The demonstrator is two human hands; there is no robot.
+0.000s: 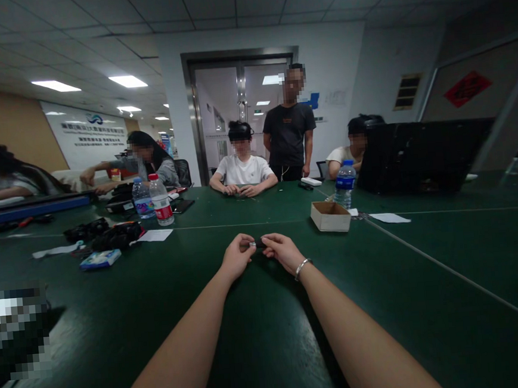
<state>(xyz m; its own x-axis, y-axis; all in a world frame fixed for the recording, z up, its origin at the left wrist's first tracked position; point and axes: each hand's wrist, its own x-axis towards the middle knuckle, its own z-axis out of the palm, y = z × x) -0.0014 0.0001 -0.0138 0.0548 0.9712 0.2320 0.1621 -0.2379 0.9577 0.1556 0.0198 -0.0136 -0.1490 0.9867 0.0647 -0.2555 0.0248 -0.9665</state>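
Observation:
Above the green table, my two hands meet near the middle of the head view. Between their fingertips is a small dark piece with a silvery end (259, 243), too small to name for certain. My left hand (237, 258) pinches it at the silvery end, thumb and fingers closed. From the other side my right hand (284, 252) grips the dark end, its fingers also closed and partly covering it. A silver bracelet (302, 269) circles my right wrist.
An open cardboard box (331, 219) stands right of my hands, with a blue-labelled water bottle (345, 182) behind it. Two bottles, dark gear (117, 236) and a blue-white packet (100, 259) lie left. Several people sit or stand around the green table (271, 348); a black monitor (421, 156) stands right.

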